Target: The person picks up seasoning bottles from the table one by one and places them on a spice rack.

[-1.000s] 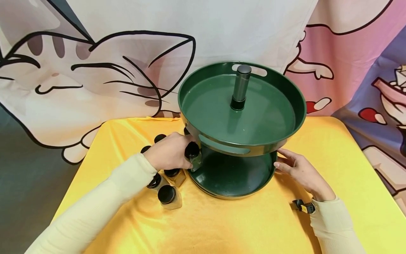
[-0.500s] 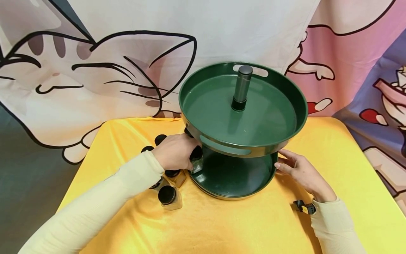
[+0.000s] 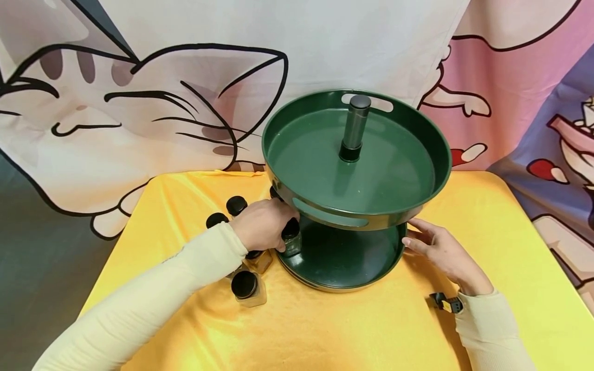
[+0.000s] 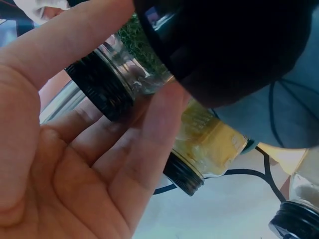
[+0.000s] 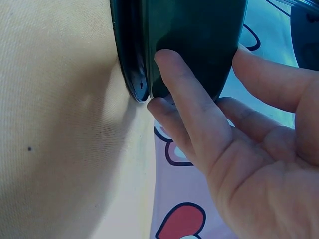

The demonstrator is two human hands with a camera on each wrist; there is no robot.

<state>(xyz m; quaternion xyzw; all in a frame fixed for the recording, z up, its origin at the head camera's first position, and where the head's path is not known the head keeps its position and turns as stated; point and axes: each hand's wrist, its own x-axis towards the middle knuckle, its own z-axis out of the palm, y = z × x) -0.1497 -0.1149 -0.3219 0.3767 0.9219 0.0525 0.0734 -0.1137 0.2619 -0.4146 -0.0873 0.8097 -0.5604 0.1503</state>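
A two-tier green turntable stands on the table, its upper tray above a lower tray. My left hand grips a black-lidded glass spice jar at the left side of the lower tray, beneath the upper rim. Green dried herbs fill that jar in the left wrist view, where thumb and fingers surround it. On the opposite side, my right hand touches the lower tray's rim. The right wrist view has its extended fingers against the green outer wall.
Several more black-lidded jars cluster left of the turntable, including a pale one in front and a yellow-filled one behind it. A dark post rises through the upper tray. Yellow cloth covers the table; a printed curtain hangs behind.
My left hand has moved slightly right and down, bringing the herb jar further in over the lower tray's left side. The right hand has stayed at the rim.
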